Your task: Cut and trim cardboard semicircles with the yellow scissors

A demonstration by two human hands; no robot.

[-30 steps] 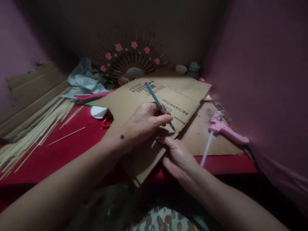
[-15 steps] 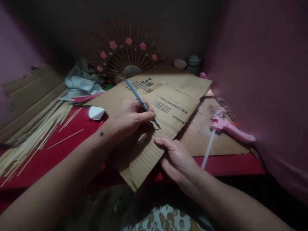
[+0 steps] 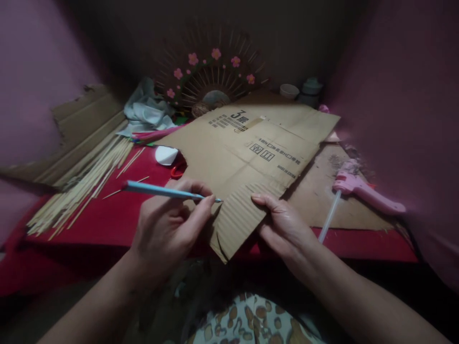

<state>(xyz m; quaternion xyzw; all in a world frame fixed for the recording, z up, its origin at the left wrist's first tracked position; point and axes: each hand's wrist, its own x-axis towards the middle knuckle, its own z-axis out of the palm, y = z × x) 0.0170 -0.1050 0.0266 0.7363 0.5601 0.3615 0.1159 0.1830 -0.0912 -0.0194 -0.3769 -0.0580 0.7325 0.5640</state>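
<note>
My left hand (image 3: pixel 172 220) is closed around a light blue pencil (image 3: pixel 161 190), which lies almost level with its point to the right. The tip meets the curved edge of a ridged cardboard piece (image 3: pixel 240 215). That piece lies over the near end of a large printed cardboard sheet (image 3: pixel 222 153). On the right side my right hand (image 3: pixel 283 222) pinches the cardboard, thumb on top and the other fingers hidden beneath. The near corner of the cardboard juts past the table's front edge.
Thin wooden sticks (image 3: pixel 96 177) lie at left on the red tablecloth (image 3: pixel 107 222), beside folded cardboard (image 3: pixel 86 129). A pink glue gun (image 3: pixel 369 191) rests on another board (image 3: pixel 311 191) at right. Behind are a flowered fan (image 3: pixel 215 71), a cloth (image 3: pixel 147 112) and a cup (image 3: pixel 289 91).
My left hand has shifted down and left along the ridged piece's edge, and the pencil has swung from steep to nearly level. My right hand keeps its hold. The view has turned slightly left.
</note>
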